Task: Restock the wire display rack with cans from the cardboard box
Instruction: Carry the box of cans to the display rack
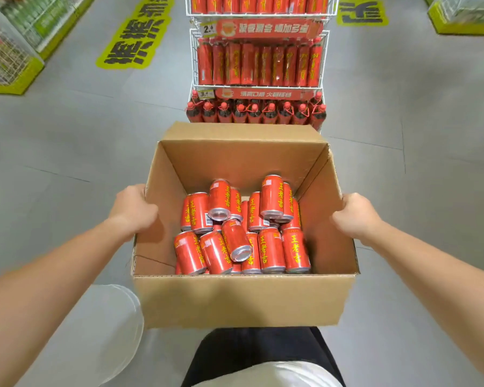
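Observation:
An open cardboard box (243, 300) is held up in front of me, above the floor. Several red cans (243, 230) with yellow characters lie loose inside, some upright, some tipped over. My left hand (134, 208) grips the box's left wall at its rim. My right hand (358, 216) grips the right wall the same way. Straight ahead, just beyond the box, stands the white wire display rack (259, 88). Its shelves hold rows of red cans and red-capped bottles behind red price strips.
Grey tiled floor (67, 152) lies on both sides, with yellow-green floor lettering (134, 34) at the upper left. Shelving with green bases stands at far left (11, 60) and top right (464, 15). My dark trouser leg (263, 350) shows below the box.

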Motion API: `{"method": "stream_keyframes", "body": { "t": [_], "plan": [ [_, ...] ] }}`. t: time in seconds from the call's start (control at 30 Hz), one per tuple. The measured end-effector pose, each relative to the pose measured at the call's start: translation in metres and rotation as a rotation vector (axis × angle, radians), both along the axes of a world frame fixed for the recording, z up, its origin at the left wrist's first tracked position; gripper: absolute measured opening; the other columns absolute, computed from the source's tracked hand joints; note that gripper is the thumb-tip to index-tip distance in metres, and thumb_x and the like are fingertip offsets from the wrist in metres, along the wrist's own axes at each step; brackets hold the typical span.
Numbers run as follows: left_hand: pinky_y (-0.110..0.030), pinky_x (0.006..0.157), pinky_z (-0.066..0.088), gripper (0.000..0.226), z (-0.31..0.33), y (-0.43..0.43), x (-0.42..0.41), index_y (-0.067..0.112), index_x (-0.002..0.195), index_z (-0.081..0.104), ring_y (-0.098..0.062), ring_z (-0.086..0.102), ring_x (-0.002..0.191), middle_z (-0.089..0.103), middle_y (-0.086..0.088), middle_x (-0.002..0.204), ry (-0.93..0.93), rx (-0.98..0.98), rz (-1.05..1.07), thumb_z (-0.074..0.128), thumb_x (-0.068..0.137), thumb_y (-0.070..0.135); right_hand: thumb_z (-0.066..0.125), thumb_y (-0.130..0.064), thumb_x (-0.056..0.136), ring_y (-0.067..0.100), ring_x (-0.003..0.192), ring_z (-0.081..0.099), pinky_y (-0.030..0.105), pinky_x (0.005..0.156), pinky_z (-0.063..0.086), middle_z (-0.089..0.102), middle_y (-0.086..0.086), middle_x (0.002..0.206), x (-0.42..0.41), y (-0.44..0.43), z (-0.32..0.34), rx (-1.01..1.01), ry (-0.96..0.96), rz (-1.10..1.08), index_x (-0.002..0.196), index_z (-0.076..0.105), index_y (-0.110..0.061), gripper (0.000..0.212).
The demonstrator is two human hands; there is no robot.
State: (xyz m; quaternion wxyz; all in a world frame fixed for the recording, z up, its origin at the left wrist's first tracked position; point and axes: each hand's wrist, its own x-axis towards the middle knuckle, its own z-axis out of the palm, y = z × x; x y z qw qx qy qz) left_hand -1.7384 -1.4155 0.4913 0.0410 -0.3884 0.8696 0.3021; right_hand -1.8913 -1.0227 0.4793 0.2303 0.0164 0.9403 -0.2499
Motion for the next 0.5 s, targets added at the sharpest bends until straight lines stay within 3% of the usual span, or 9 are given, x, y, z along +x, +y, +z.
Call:
{"method": "stream_keyframes", "body": {
  "t": [0.1, 0.23, 0.37, 0.5],
  "plan": [
    [-0.031, 0.054, 0.046, 0.009, -0.015, -0.042, -0.055, 0.001, 0.079, 0.063, -0.035, 0.063, 0.075, 0.067, -0.015, 0.078, -0.022, -0.013, -0.008, 0.055, 0.079, -0.002, 0.051, 0.001, 0.077, 0.034, 0.071, 0.065, 0.031, 0.053, 0.048, 0.066, 0.016, 0.079, -0.047, -0.043, -0.021, -0.042, -0.025, -0.035, 0.082, 0.061, -0.001, 0.011],
    [-0.03, 0.05, 0.045, 0.01, -0.053, -0.094, -0.123, 0.004, 0.08, 0.064, -0.028, 0.062, 0.066, 0.068, -0.014, 0.075, -0.049, 0.02, 0.001, 0.057, 0.08, -0.002, 0.05, 0.001, 0.078, 0.033, 0.069, 0.064, 0.027, 0.051, 0.044, 0.066, 0.013, 0.076, -0.11, -0.093, -0.057, -0.049, -0.073, -0.052, 0.082, 0.062, -0.003, 0.013],
    [-0.03, 0.051, 0.045, 0.013, -0.103, -0.135, -0.184, 0.009, 0.078, 0.065, -0.03, 0.064, 0.07, 0.067, -0.012, 0.073, -0.079, 0.044, -0.007, 0.056, 0.078, -0.001, 0.054, -0.001, 0.082, 0.025, 0.065, 0.061, 0.024, 0.048, 0.038, 0.062, 0.005, 0.071, -0.175, -0.135, -0.102, -0.038, -0.098, -0.054, 0.073, 0.056, -0.015, 0.017],
    [-0.029, 0.052, 0.045, 0.016, -0.158, -0.165, -0.247, 0.011, 0.081, 0.065, -0.028, 0.066, 0.068, 0.068, -0.01, 0.071, -0.096, 0.079, -0.02, 0.056, 0.081, -0.003, 0.057, -0.003, 0.088, 0.019, 0.067, 0.06, 0.023, 0.049, 0.039, 0.063, 0.003, 0.076, -0.235, -0.171, -0.156, 0.001, -0.115, -0.051, 0.08, 0.056, -0.017, 0.017]
  ]
}}
